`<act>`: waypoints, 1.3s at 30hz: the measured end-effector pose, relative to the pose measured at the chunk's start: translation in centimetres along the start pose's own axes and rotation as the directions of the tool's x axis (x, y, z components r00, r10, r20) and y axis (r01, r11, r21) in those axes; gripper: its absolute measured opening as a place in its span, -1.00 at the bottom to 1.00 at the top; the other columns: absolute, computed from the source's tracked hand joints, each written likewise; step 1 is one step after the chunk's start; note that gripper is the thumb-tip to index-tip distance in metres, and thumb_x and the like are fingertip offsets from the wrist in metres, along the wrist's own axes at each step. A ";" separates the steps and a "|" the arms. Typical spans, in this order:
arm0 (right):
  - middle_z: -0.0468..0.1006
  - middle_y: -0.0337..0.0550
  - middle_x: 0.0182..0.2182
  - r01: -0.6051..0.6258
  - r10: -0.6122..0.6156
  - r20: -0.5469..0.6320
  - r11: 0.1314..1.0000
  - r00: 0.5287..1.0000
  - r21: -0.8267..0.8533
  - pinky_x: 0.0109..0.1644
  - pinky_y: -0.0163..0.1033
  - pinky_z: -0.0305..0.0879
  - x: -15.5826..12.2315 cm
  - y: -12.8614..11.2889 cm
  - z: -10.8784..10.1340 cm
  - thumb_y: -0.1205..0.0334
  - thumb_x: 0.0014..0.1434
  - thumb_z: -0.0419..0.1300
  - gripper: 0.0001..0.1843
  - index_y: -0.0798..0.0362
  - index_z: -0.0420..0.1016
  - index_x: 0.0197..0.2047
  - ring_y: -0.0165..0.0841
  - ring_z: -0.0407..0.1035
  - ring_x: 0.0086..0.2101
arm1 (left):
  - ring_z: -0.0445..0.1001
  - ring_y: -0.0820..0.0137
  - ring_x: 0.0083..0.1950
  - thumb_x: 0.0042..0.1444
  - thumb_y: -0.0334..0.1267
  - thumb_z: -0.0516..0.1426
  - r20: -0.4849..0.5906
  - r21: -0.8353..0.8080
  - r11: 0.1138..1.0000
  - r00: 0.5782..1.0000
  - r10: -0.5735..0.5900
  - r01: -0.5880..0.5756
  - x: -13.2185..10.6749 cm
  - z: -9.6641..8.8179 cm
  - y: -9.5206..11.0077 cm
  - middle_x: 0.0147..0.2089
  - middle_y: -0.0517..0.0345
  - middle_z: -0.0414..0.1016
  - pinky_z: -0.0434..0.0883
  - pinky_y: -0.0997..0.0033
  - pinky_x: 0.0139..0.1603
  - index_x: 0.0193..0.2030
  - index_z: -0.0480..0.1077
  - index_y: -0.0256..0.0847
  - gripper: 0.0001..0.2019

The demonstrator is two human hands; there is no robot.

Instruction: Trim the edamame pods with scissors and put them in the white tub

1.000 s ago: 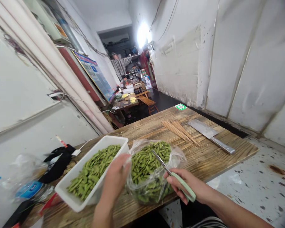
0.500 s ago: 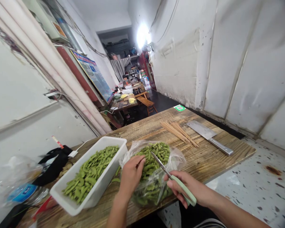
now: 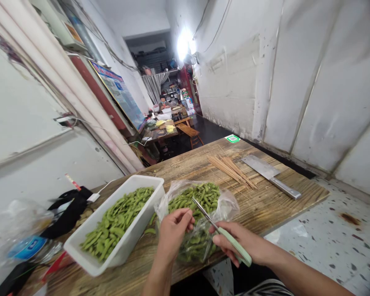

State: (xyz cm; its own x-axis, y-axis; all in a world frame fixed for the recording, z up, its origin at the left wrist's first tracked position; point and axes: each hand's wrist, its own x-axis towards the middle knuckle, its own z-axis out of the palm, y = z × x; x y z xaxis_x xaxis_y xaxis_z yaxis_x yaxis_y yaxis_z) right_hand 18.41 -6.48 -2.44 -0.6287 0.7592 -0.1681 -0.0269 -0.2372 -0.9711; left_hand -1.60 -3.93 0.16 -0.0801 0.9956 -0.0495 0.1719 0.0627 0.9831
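Observation:
My right hand [image 3: 234, 242] grips a pair of scissors [image 3: 232, 241] with pale green handles, its blades pointing up and left over the bag. Over the left side of the clear plastic bag [image 3: 230, 205] is my left hand [image 3: 176, 228], its thumb and fingertips pinched together near the blades. Whatever the left fingers hold is too hidden to make out. Green edamame pods [image 3: 206, 191] fill the bag. To the left, a white plastic tub [image 3: 132, 246] holds more pods [image 3: 111, 228].
Bamboo skewers [image 3: 232, 170] and a cleaver [image 3: 271, 174] lie behind the bag on the wooden table [image 3: 172, 164]. A plastic bottle [image 3: 33, 248] and a black bag [image 3: 66, 213] are at far left. Further back stand another table [image 3: 158, 135] and a wooden bench [image 3: 188, 130].
My left hand has drawn back slightly from the pods, and its fingers have curled into a pinch closer to the scissors. The scissors have shifted slightly left.

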 end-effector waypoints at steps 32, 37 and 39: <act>0.18 -0.52 -0.76 -0.014 0.018 -0.065 0.998 0.998 0.056 -0.75 -0.53 0.10 0.4 0.6 0.3 -0.20 0.04 0.25 -0.48 0.08 0.30 -0.20 -0.58 0.07 -0.76 | 0.32 0.52 -0.50 -0.17 -0.03 0.33 -0.107 -0.239 0.971 0.994 -0.004 -0.022 0.5 0.2 -0.8 -0.44 0.16 0.52 0.24 0.52 -0.49 -0.44 0.44 -0.28 -0.67; 0.20 -0.52 -0.76 0.001 0.000 -0.057 1.000 0.998 0.013 -0.74 -0.52 0.09 0.4 0.9 0.1 -0.20 0.08 0.22 -0.49 0.09 0.30 -0.18 -0.58 0.08 -0.76 | 0.17 0.54 -0.55 -0.03 0.03 0.22 -0.017 0.032 0.999 0.999 0.033 -0.032 0.4 -0.2 -1.6 -0.48 0.19 0.46 0.14 0.49 -0.52 -0.30 0.55 -0.29 -0.63; 0.21 -0.51 -0.74 0.011 -0.012 -0.045 1.000 0.999 -0.007 -0.73 -0.51 0.09 0.4 0.9 0.0 -0.19 0.10 0.21 -0.49 0.09 0.30 -0.17 -0.58 0.09 -0.75 | 0.20 0.52 -0.52 0.00 0.04 0.19 0.051 0.060 0.997 0.998 0.035 -0.038 0.3 -0.3 -1.6 -0.38 0.15 0.50 0.18 0.47 -0.49 -0.15 0.54 -0.28 -0.58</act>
State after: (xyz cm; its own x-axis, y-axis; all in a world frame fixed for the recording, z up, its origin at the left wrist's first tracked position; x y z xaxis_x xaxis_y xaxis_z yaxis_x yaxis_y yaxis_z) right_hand 18.15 -6.43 -3.39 -0.5929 0.7883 -0.1641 -0.0289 -0.2246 -0.9740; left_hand -2.14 -3.74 -1.36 -0.0240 0.9994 -0.0238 0.2338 0.0288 0.9719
